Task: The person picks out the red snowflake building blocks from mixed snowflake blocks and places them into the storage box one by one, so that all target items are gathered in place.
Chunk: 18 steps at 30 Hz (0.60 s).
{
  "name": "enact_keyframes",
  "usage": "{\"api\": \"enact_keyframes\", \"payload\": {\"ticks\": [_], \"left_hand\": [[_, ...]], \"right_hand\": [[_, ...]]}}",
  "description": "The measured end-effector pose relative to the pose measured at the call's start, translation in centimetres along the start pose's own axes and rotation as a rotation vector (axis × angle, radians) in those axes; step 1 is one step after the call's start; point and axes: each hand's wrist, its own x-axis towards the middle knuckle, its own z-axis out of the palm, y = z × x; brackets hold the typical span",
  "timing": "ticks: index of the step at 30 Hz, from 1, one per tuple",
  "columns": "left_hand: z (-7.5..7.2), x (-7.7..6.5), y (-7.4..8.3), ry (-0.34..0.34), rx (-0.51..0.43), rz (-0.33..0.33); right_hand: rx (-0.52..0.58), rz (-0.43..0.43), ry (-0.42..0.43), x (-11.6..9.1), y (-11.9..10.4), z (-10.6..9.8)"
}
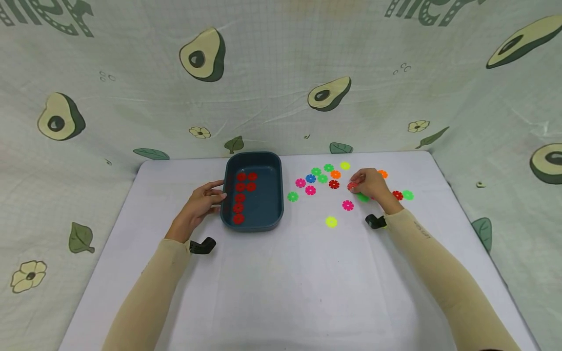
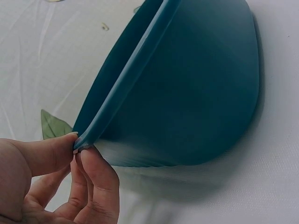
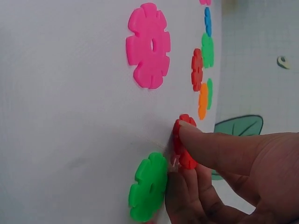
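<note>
A dark blue-green rectangular tray (image 1: 267, 197) stands on the white table with several red flower-shaped plastic discs (image 1: 238, 208) lying in its left half. My left hand (image 1: 198, 204) pinches the tray's left rim between thumb and fingers, seen closely on the rim (image 2: 133, 65) in the left wrist view. To the right of the tray, my right hand (image 1: 371, 184) pinches a red flower-shaped disc (image 3: 188, 161) at the table surface. The thumb covers part of it, and whether a second red piece sits there I cannot tell. A green disc (image 3: 148, 189) lies right beside these fingers.
Loose discs lie scattered around my right hand: pink (image 1: 348, 205), blue (image 1: 311, 178), orange (image 1: 335, 174), yellow (image 1: 331, 222), dark red (image 1: 334, 184) and several green (image 1: 292, 196). Behind the table (image 1: 281, 292) hangs an avocado-print cloth (image 1: 263, 97).
</note>
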Motion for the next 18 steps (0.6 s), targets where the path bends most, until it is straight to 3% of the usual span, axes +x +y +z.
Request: {"api": "enact_keyframes", "payload": {"ticks": [10,18], "left_hand": [[-0.1,0.2,-0.1,0.007,-0.008,0.004],[-0.2,0.3,-0.2,0.007,-0.012,0.001]], "right_hand": [[0.053,-0.006,-0.027,-0.4,-1.1,-0.1],[0.081,-0.062,-0.063,-1.0,-3.5,0.1]]}}
